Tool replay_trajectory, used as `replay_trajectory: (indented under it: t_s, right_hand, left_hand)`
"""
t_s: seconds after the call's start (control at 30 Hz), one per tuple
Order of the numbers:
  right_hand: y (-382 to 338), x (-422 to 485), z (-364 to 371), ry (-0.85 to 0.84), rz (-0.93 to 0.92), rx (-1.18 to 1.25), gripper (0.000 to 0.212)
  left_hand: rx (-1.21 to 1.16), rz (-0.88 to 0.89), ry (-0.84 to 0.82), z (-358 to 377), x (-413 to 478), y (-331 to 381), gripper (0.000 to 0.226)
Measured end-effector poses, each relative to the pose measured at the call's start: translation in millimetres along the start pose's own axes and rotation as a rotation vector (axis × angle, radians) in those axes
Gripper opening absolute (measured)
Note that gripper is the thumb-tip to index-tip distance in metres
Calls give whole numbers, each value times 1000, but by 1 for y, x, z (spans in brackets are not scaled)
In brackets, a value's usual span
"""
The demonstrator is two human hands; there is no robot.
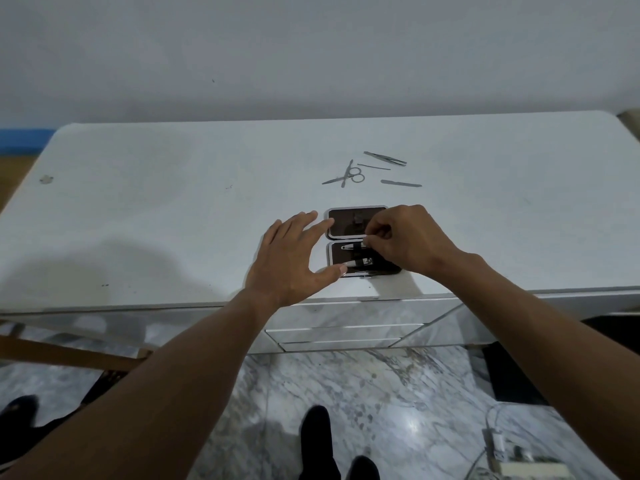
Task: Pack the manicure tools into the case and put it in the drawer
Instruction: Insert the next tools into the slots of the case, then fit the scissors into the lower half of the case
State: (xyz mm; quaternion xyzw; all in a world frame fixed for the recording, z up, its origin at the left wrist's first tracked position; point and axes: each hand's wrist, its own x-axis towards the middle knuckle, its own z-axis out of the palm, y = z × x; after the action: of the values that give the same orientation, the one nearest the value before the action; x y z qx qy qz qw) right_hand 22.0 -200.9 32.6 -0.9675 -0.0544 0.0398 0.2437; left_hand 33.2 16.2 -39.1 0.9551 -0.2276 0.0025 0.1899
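A small dark manicure case (349, 223) with a silver rim lies open flat on the white dresser top (173, 202). Its near half holds two silver clippers (360, 262) under an elastic strap. My left hand (294, 254) has straight fingers, the index touching the case's left edge and the thumb at the near half. My right hand (405, 237) pinches a small tool at the case's right side; its fingers hide most of it. Beyond the case lie scissors (349, 175), tweezers (386, 158), a thin pick (374, 166) and a nail file (401, 183).
Mirrored drawer fronts (346, 327) sit below the dresser's front edge, all closed. A marble floor lies underneath, with my dark shoes (317, 441), a wooden bar at the left and a charger with cables (498, 445) at the lower right.
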Motion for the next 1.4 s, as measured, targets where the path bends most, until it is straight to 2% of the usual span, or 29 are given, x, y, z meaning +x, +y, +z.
replay_trajectory:
  t_s: [0.23, 0.5, 1.03, 1.1, 1.23, 1.4]
  right_hand:
    - [-8, 33, -21, 61, 68, -33, 16]
    - [-4, 96, -16, 33, 139, -136, 19]
    - [-2, 136, -5, -140, -3, -480, 16]
    - [-4, 135, -7, -174, 48, -429, 12]
    - [-9, 132, -15, -230, 224, -270, 20]
    - [-17, 122, -28, -221, 187, -433, 16]
  left_hand:
    - [-33, 7, -51, -4, 0, 1, 79]
    - [19, 112, -85, -10, 4, -12, 84]
    - [20, 107, -69, -11, 4, -13, 81]
    - [28, 110, -66, -11, 4, -12, 81]
    - [37, 109, -61, -11, 4, -12, 81]
    - [36, 108, -56, -10, 4, -12, 80]
